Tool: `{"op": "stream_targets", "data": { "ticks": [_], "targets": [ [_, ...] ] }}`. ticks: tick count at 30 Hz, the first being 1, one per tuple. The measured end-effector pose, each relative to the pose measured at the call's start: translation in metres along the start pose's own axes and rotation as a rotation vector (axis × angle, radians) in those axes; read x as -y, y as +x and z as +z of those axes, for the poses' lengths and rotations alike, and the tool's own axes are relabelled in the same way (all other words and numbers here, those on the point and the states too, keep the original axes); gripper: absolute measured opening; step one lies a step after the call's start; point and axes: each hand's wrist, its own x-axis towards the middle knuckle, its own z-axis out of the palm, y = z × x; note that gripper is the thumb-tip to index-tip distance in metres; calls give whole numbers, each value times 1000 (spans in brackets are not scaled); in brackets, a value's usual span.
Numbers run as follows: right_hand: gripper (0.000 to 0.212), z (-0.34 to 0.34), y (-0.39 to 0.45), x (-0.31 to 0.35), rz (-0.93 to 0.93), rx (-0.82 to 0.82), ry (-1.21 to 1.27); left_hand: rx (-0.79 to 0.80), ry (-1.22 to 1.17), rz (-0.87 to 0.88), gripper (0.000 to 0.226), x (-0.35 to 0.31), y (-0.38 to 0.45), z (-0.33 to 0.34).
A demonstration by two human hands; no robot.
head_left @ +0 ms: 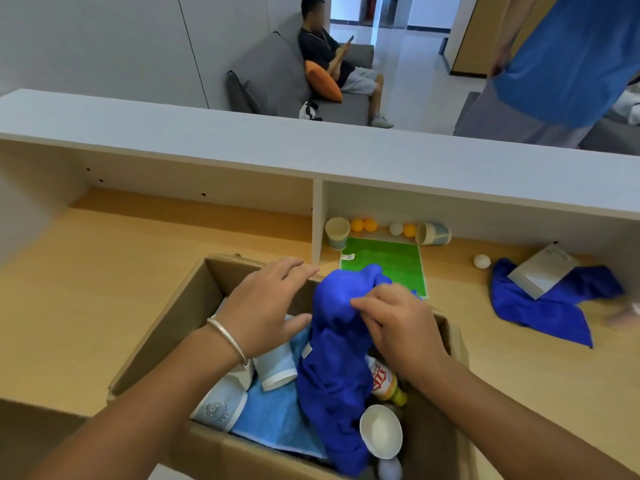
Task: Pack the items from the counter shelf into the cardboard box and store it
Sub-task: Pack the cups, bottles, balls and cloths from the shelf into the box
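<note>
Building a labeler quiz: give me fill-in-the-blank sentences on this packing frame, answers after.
1. The right hand pinches a dark blue ___ over the brown cardboard box.
2. The left hand is ___, holding nothing.
3. The tipped paper cup on the shelf lies beside an ___ ball.

Answers: cloth; open; orange

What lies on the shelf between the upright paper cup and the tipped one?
In the head view, four small balls lie between the upright cup and the tipped cup: two orange, one white, one more orange.
</note>
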Motion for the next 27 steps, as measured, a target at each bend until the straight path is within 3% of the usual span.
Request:
{"op": "stream_targets", "data": {
  "ticks": [3,6,8,10,12,15,20,23,27],
  "targets": [
    [16,-14,-21,9,-142,279,99,-57,-25,18,62,-13,15,-6],
    [26,-36,-46,1,-141,573,192,-116,-68,85,53,-41,38,-6],
    [27,-60,-60,-17,-86,516,256,-112,-72,115,53,-65,57,-1],
    [22,-84,-74,-48,15,349,305,-97,-78,153,55,-93,79,10],
    [22,-105,-88,-92,135,184,262,-69,-72,186,56,-127,106,26],
    [32,-125,-107,-174,355,118,113,30,-39,184,57,-184,156,60],
    [58,-136,-133,-319,605,292,-51,248,55,127,63,-256,244,136],
    [72,-140,-139,-396,630,442,-113,359,39,43,69,-287,297,187],
    [96,-125,-138,-465,639,622,-186,357,-77,-52,77,-303,348,245]
  ]
}}
